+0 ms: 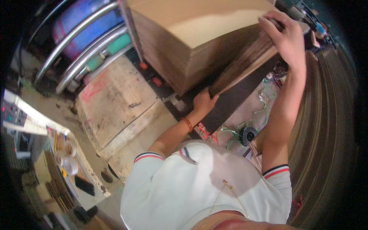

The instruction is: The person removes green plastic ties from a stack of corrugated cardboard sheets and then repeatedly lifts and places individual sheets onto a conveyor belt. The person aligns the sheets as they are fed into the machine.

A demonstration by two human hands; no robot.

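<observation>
A tall stack of brown cardboard sheets (191, 23) stands in front of me, its top sheet pale and flat. Against its near right side leans a thinner bundle of cardboard sheets (245, 63), tilted and held between my two hands. My left hand (204, 102) is closed at the bundle's lower near corner, its fingers partly hidden behind the edge. At the far upper end, my right hand (285, 38) bends its fingers over the bundle's top edge, close to the stack's far corner. An orange band (187, 124) circles my left wrist.
Chrome rollers (82, 42) and a stained low platform (119, 99) are on the left. Tape rolls (71, 166) lie on a side table at lower left. Green strap scraps (264, 99) litter the floor beside a round dark ribbed object (249, 134). Layered cardboard (322, 115) lines the right.
</observation>
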